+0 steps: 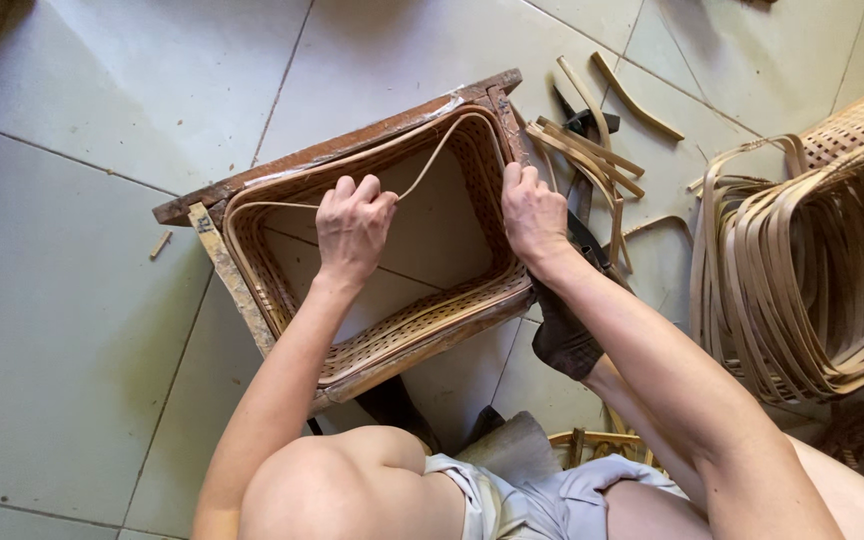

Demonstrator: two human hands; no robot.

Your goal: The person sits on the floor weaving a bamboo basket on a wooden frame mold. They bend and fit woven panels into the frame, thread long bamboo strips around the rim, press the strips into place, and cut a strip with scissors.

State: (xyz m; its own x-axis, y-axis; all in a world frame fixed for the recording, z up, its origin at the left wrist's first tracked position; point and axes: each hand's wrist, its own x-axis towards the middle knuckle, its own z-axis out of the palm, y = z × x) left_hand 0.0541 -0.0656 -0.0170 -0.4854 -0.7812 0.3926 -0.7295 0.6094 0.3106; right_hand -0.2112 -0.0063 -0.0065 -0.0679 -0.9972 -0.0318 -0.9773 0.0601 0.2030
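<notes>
While the left hand [352,230] pinches a cane strip [430,160], the right hand [532,215] grips the basket [422,325].

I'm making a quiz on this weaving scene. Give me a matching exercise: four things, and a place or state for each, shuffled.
Things:
1. left hand
2. right hand
3. stack of bent cane hoops
4. woven basket

Places or states:
A. on the floor at the far right
B. grips the basket's right rim
C. sits inside a wooden frame
D. pinches a thin cane strip

Pairs: 1-D, 2-B, 3-A, 4-C
</notes>
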